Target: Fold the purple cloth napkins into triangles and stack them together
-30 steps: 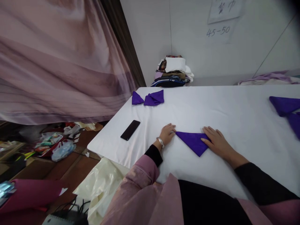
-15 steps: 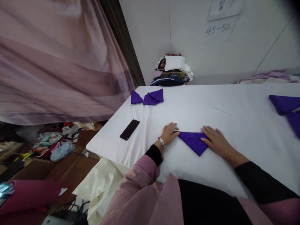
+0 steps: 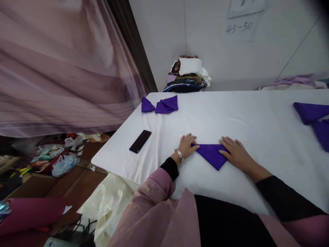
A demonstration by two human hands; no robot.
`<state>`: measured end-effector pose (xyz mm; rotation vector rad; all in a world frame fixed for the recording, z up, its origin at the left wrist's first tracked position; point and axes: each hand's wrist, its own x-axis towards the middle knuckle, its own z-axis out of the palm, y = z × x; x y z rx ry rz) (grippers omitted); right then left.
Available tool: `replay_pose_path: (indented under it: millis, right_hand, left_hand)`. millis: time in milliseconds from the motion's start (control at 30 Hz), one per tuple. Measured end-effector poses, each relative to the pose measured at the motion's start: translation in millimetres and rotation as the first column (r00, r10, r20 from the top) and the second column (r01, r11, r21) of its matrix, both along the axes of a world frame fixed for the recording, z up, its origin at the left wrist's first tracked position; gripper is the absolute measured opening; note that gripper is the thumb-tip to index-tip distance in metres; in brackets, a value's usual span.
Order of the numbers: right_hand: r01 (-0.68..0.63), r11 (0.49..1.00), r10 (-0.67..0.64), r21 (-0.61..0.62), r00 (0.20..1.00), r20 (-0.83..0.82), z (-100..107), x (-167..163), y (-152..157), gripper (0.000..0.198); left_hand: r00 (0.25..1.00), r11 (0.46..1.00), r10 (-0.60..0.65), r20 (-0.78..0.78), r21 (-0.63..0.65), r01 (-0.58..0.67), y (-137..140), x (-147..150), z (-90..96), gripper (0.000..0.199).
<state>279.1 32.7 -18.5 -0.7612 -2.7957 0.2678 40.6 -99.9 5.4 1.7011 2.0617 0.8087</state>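
A purple cloth [image 3: 213,155] lies folded into a triangle on the white-covered table [image 3: 259,123], one point facing me. Its left corner is pinched between the thumb and fingers of my left hand [image 3: 187,146], which has a silver bracelet at the wrist. Over the right corner rests my right hand [image 3: 238,154], flat with its fingers stretched out and the thumb on the fabric. That right corner is partly hidden under the hand.
A black phone [image 3: 140,141] lies left of my hands. More folded purple cloth [image 3: 167,105] sits at the far left, and purple pieces [image 3: 315,113] lie at the right edge. Behind the table is a clothes pile [image 3: 189,73]. A pink curtain [image 3: 64,68] hangs at left.
My left thumb and fingers have closed round the cloth's left corner, where purple now shows between them. My right hand stays flat on the cloth. The view has shifted slightly.
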Motion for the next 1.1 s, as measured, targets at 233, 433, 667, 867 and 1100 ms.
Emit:
replay_pose_path:
  millis: [233, 433, 667, 867, 1100]
  right_hand:
    - [0.0, 1.0, 0.0, -0.003, 1.0, 0.008, 2.1, -0.2, -0.8, 0.057]
    - [-0.001, 1.0, 0.001, -0.002, 1.0, 0.012, 2.4, -0.1, -0.5, 0.057]
    - [-0.008, 1.0, 0.008, 0.008, 1.0, 0.002, 3.0, -0.1, -1.0, 0.057]
    - [-0.007, 1.0, 0.007, 0.014, 1.0, 0.019, 4.6, -0.7, -1.4, 0.056]
    - [-0.004, 1.0, 0.004, 0.014, 1.0, 0.022, 5.0, -0.8, -1.5, 0.056]
  left_hand:
    - [0.998, 0.999, 0.046, -0.034, 0.001, -0.046, 1.3, 0.5, 2.4, 0.016]
    - [0.993, 0.995, 0.095, -0.063, -0.011, -0.096, -1.1, -3.9, 2.8, 0.02]
    - [0.985, 0.992, 0.11, -0.134, -0.049, -0.117, -3.0, -5.5, 2.4, 0.022]
    - [0.972, 0.991, 0.125, -0.197, -0.031, -0.133, -2.7, -4.1, 0.9, 0.023]
    - [0.952, 0.986, 0.151, -0.264, -0.026, -0.164, -3.5, 1.0, 3.7, 0.024]
